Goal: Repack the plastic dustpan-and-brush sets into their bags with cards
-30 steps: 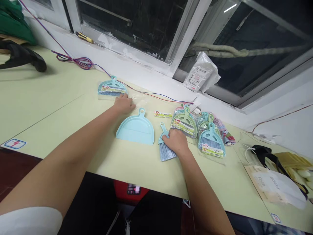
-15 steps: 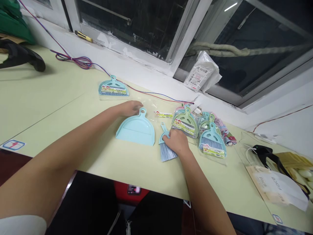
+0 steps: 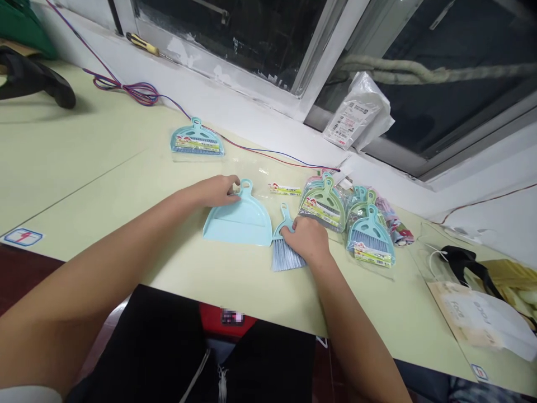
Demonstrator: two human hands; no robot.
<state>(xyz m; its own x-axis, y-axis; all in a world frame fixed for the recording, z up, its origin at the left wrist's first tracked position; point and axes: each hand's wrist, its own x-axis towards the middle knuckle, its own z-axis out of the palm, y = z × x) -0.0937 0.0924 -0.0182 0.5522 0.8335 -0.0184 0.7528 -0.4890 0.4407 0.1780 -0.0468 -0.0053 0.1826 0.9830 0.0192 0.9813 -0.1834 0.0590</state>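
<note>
From where I stand, I see two bare hands at work over a pale green table (image 3: 201, 274). The left hand (image 3: 220, 190) is at the handle end of a light blue dustpan (image 3: 239, 224), which lies flat with its wide straight edge towards the person. The thumb reaches over the pan near the foot of the handle and the fingers are bent, partly open; I cannot tell whether they have really closed on it.

The right hand (image 3: 309, 238) is curled round the top of a small blue brush (image 3: 287, 254), thumb on one side and fingers on the other. The looped end of the brush handle points away from the person and the grey-blue bristles fan out towards the near edge of the table. The brush is right next to the dustpan's corner, though I can't make out whether the two touch.

Behind the dustpan lies a crumpled clear wrapper (image 3: 247, 166), with a printed label strip (image 3: 285, 190) just to its right. Further back on the left is a blue wrapped set (image 3: 197, 140). Close beyond the right hand sits a pile of green and pink wrapped sets (image 3: 323, 206), and to its right another blue wrapped set (image 3: 371, 238)
</note>
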